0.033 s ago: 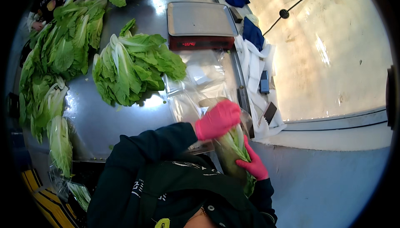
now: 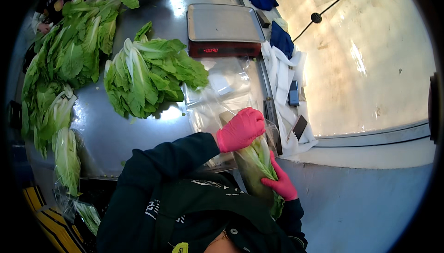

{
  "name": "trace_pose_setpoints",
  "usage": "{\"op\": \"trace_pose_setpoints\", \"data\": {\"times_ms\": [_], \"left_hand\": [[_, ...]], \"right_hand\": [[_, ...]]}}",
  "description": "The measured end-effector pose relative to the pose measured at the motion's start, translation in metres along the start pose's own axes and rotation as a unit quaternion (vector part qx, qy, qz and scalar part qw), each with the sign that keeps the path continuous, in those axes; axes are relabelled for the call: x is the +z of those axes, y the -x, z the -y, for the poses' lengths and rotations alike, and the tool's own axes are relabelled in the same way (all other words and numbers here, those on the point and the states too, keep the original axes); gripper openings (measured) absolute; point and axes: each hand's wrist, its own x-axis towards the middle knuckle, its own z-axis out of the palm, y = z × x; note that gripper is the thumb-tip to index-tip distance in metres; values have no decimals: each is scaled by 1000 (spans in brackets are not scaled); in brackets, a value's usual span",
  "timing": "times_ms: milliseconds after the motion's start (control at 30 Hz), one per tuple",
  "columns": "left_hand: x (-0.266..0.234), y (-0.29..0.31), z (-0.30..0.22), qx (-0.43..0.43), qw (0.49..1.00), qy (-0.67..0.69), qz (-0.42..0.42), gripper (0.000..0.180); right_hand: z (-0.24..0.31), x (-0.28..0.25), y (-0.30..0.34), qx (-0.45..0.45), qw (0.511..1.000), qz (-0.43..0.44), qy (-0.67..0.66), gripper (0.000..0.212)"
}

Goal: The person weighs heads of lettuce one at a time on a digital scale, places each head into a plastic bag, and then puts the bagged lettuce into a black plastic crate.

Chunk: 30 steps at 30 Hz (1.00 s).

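1. A heap of leafy lettuce covers the left side of the metal surface.
2. Right of it lies a smaller lettuce pile.
3. A scale stands farther off, with clear plastic sheets on its near side.
4. The left hand, pink-gloved, is clenched at the far end of the bagged lettuce, which slants at the surface's near right corner.
5. The right hand grips that lettuce's right side.
6. White cloth lies at the far right.
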Motion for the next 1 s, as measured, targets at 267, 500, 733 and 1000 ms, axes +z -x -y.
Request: {"op": "trace_pose_setpoints", "data": {"times_ms": [267,500,733,1000], "left_hand": [[-7,9,-49,-42,987,154,-31,17],[-19,87,38,-473,614,547,-316,40],[18,63,-60,-477,483,714,-174,44],[-77,63,-80,-357,547,680,-332,51]], "right_hand": [[1,7,-37,-86,992,-87,-6,82],[26,1,-44,-51,993,39,-96,82],[63,13,-100,-82,996,-47,2,79],[143,71,-90,-287,954,44,78,83]]}}
